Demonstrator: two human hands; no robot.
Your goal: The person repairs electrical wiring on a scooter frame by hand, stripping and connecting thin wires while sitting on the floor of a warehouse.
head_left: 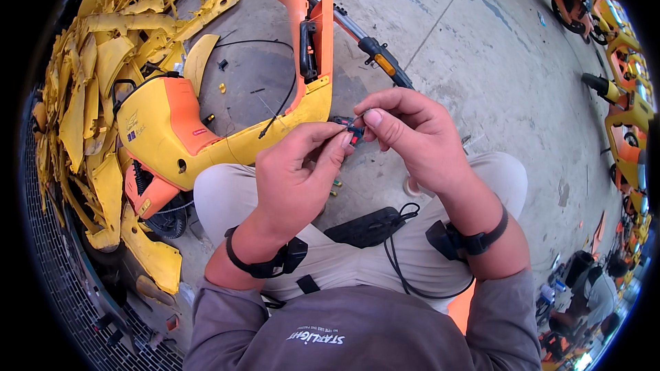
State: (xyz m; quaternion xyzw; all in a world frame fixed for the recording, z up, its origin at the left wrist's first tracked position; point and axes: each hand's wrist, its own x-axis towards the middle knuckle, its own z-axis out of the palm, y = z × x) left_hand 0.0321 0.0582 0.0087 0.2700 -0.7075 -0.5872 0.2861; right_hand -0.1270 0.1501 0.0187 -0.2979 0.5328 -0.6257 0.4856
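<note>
My left hand [297,168] is closed in a pinch, thumb against forefinger, on one end of a thin dark wire [355,121]. The other end is pinched between thumb and forefinger of my right hand [417,139]. The wire is short and partly hidden by the fingertips, so its ends cannot be made out. Just beneath the fingers, a dark object with red parts [357,136] shows, mostly covered. Beyond my hands stands a yellow and orange scooter body [244,143], its frame rising at the far side.
A heap of broken yellow body panels [96,89] fills the left. A black cable [285,99] loops by the scooter. Behind it lies a dark metal fork tube [368,45]. A black pouch [364,227] with a cord rests between my legs. Parked scooters [627,110] line the right.
</note>
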